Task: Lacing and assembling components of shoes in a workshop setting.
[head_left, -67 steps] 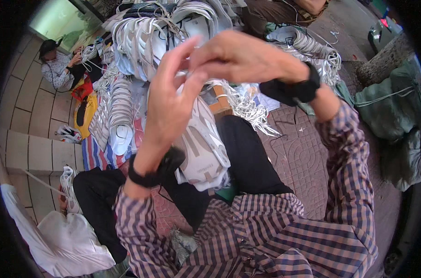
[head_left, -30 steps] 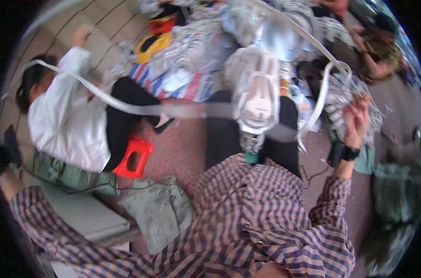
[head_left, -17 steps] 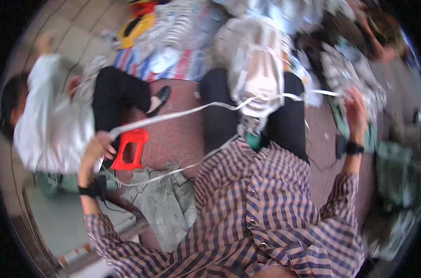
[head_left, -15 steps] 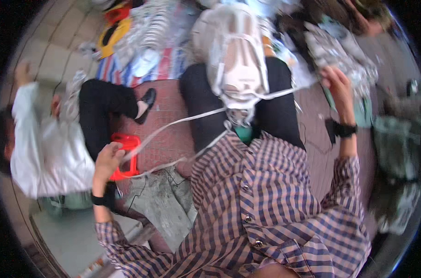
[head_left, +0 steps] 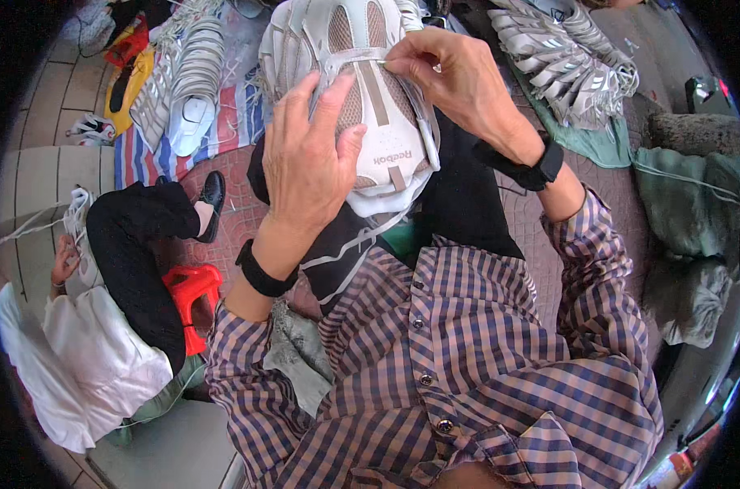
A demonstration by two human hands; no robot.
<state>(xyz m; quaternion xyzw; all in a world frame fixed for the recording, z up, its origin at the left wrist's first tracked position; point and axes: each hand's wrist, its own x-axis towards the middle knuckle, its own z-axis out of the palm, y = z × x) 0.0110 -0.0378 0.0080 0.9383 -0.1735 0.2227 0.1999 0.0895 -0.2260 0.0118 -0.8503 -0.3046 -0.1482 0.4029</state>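
On my lap lies a white shoe upper (head_left: pixel 378 167) with beige mesh panels, resting against other white uppers. A white shoelace (head_left: pixel 358 55) runs across its upper part. My right hand (head_left: pixel 460 77) pinches this lace at the upper's right edge. My left hand (head_left: pixel 309 155) is spread over the left side of the upper, fingers apart, with nothing visible in it. A loose length of white lace (head_left: pixel 337 254) trails below the upper over my left thigh.
At left, a person in white (head_left: pixel 101 350) sits by a red stool (head_left: pixel 195 297) with a white shoe piece in hand. Rows of white uppers lie on a striped sheet (head_left: pixel 231 122) and on green cloth (head_left: pixel 590 143) at right. Green sacks (head_left: pixel 688 204) stand far right.
Both hands came inward from wide apart, where they held stretched laces, onto the upper. My left hand let its lace go; my right now pinches lace at the edge. The view shifted too.
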